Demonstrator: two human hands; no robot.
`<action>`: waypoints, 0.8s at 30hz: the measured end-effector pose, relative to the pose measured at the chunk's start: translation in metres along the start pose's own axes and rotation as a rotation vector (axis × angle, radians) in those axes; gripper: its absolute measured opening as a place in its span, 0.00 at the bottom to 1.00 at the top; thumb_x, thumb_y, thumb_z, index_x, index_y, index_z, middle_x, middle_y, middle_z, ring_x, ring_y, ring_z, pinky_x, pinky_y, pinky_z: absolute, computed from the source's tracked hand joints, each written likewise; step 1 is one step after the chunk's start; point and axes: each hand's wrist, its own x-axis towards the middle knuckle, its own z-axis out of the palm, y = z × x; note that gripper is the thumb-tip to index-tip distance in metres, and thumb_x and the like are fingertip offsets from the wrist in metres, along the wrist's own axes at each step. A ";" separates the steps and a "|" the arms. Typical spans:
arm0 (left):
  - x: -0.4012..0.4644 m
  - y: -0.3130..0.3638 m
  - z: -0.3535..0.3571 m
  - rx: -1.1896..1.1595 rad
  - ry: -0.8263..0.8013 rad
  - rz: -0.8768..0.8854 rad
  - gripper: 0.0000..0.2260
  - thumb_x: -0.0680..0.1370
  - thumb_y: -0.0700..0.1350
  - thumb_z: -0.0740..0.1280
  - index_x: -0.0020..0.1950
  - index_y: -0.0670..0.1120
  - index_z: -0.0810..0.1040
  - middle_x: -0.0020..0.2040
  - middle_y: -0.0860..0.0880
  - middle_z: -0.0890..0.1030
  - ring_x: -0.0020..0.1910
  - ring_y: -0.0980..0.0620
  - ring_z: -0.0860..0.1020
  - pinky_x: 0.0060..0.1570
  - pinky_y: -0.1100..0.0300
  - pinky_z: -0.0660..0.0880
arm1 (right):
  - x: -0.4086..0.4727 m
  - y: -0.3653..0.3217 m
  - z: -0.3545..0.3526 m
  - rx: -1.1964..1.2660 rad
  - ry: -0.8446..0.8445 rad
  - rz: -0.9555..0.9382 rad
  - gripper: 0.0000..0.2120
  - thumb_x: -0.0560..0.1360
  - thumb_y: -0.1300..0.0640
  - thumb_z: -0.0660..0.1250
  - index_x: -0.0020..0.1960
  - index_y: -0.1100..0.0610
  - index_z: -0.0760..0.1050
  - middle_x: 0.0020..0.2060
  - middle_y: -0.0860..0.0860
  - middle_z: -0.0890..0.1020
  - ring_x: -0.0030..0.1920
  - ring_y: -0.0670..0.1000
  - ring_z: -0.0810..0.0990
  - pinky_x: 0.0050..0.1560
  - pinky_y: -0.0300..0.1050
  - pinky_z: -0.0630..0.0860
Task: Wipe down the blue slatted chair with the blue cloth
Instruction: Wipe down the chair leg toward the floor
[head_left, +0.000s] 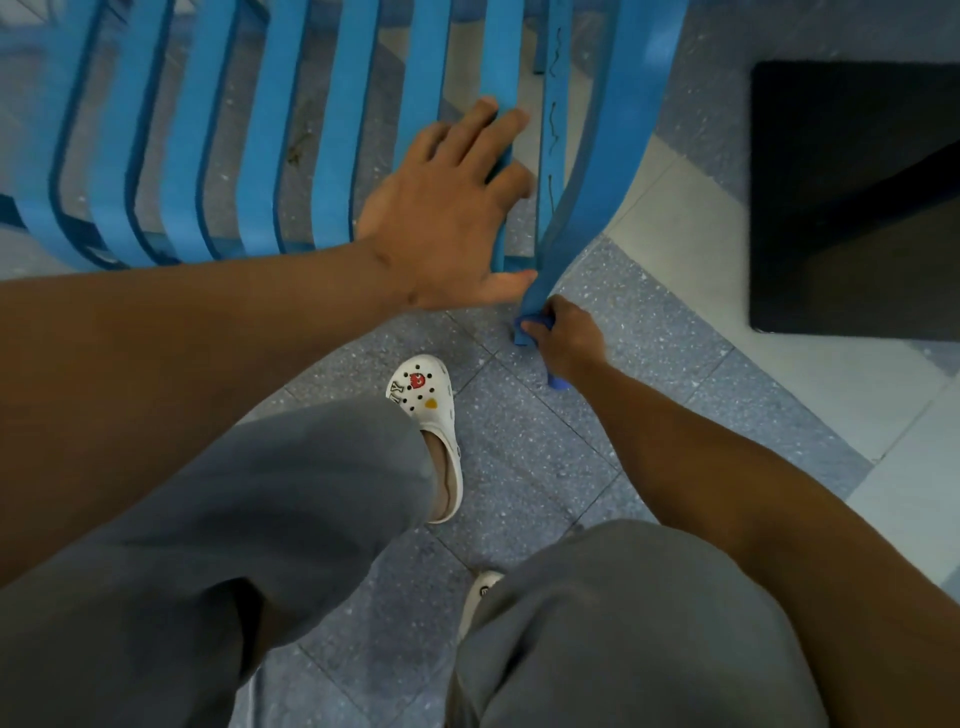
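Floor: grey-blue speckled terrazzo tiles (524, 483) with thin joints; pale cream tile band (691, 249) running diagonally at right. Furniture: dark black square-cornered block (857, 197), upper right. Lighting: even, soft.

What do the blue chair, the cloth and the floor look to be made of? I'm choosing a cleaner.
Blue slatted chair: probably painted metal or moulded plastic; thin, smoothly bent slats with an even satin blue coat. Which one is unclear.
Blue cloth: soft fabric, bunching in the right hand against the chair's edge.
Floor: hard speckled tiles, terrazzo-like, with visible joint lines.
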 end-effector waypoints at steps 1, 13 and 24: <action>0.000 0.000 0.000 0.007 -0.004 0.001 0.41 0.71 0.75 0.58 0.70 0.46 0.72 0.80 0.41 0.62 0.80 0.38 0.58 0.72 0.38 0.61 | 0.002 0.001 -0.001 -0.020 -0.013 -0.004 0.09 0.77 0.45 0.69 0.48 0.48 0.73 0.42 0.47 0.79 0.44 0.53 0.81 0.34 0.43 0.67; -0.001 0.000 -0.002 0.048 -0.024 0.001 0.43 0.72 0.79 0.52 0.68 0.45 0.71 0.81 0.40 0.59 0.80 0.38 0.55 0.72 0.39 0.61 | -0.006 0.012 -0.012 0.070 0.178 -0.317 0.12 0.78 0.40 0.65 0.48 0.44 0.65 0.40 0.44 0.78 0.39 0.48 0.76 0.40 0.44 0.68; 0.000 -0.001 -0.001 0.043 0.019 0.032 0.44 0.73 0.80 0.48 0.66 0.43 0.73 0.79 0.40 0.61 0.79 0.37 0.58 0.69 0.39 0.63 | 0.009 0.013 0.006 -0.066 -0.010 -0.048 0.11 0.78 0.43 0.68 0.49 0.51 0.74 0.47 0.52 0.82 0.46 0.56 0.82 0.42 0.48 0.74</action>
